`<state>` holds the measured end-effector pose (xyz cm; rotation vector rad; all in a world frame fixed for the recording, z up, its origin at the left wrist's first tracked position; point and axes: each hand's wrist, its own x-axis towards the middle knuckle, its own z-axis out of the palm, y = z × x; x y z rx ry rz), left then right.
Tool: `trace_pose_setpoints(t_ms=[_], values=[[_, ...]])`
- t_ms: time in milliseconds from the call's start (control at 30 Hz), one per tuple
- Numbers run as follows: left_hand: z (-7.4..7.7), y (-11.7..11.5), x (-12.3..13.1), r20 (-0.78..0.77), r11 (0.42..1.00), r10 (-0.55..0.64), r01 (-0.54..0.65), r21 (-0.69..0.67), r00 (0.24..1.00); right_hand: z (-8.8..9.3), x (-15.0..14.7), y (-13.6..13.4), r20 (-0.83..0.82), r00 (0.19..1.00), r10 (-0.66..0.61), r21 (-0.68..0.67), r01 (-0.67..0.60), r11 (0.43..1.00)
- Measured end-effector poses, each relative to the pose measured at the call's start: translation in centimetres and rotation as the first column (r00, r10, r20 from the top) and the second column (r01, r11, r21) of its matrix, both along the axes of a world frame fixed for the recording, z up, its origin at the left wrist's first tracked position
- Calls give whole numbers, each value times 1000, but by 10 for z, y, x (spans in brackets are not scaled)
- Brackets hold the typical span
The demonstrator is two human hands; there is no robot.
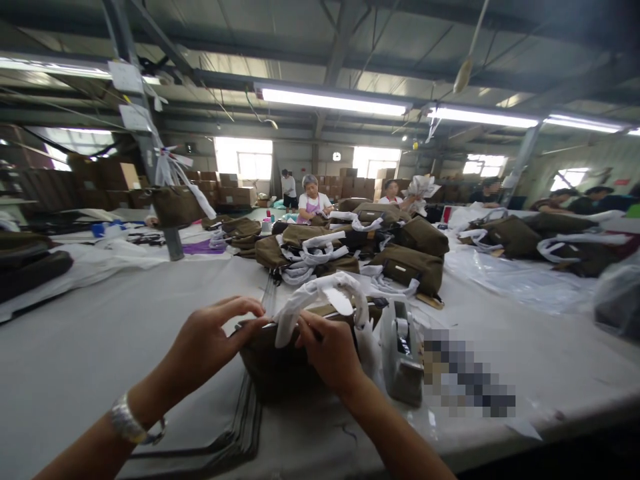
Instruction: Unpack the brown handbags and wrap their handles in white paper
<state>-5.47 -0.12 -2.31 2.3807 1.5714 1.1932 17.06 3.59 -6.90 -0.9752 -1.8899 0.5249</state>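
White table (565, 373) before me. Bag pile (413, 270) at twelve o'clock. Nearer, same line: bag (273, 367) between my hands. Wrapped handle (303, 295) arches above. Dispenser (406, 383) at bag's three. Left hand (207, 340) at nine, thumb and forefinger close at top edge; right hand (333, 353), fingers bunched by handle base. Whether either pinches, can't tell.

The near bag (270, 373) is dark olive-brown with white handle wrapping (293, 308), and the piled bags (413, 270) repeat both colours. The tabletop (565, 367) is pale grey, the tape dispenser (404, 377) grey, the wristband (123, 420) silver. Beyond are a purple sheet (205, 247), brown cartons (240, 195) and a person's pinkish-lilac apron (312, 204) over white.
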Motion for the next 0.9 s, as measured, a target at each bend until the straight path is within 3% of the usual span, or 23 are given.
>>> trace_pose_setpoints(t_ms=[133, 200, 267, 367, 467, 567, 633, 700, 767, 900], values=[[-40, 6, -34, -165, 994, 76, -88, -67, 983, -8, 7, 7, 48, 998, -32, -8, 32, 999], [-57, 8, -44, -214, 998, 51, -55, -11, 976, -10, 8, 11, 87, 996, -23, -4, 24, 1000], [-64, 9, -51, -322, 994, 38, -4, 107, 946, -11, 7, 13, 107, 994, -21, 15, 20, 1000], [-53, 12, -61, -501, 972, -22, 135, 191, 865, -12, 7, 14, 109, 994, -24, 15, 22, 1000], [-21, 18, -72, -551, 958, -205, 280, 54, 809, -14, 8, 16, 114, 993, -7, 14, 6, 1000], [9, 22, -77, -419, 956, -293, 265, -124, 859, -17, 11, 17, 97, 995, -18, 19, 16, 1000], [18, 18, -74, -340, 987, -160, 157, -36, 927, -22, 13, 17, 36, 999, -23, 17, 23, 1000], [17, 7, -63, -273, 983, 27, 24, 181, 962, -26, 13, 17, -43, 999, -14, 14, 15, 1000], [9, -6, -46, -218, 952, 75, -4, 307, 973, -30, 12, 15, -91, 996, -17, 17, 18, 1000], [-8, -14, -11, -209, 964, -153, 192, 184, 966, -31, 6, 10, -41, 999, -23, 51, 25, 998]])
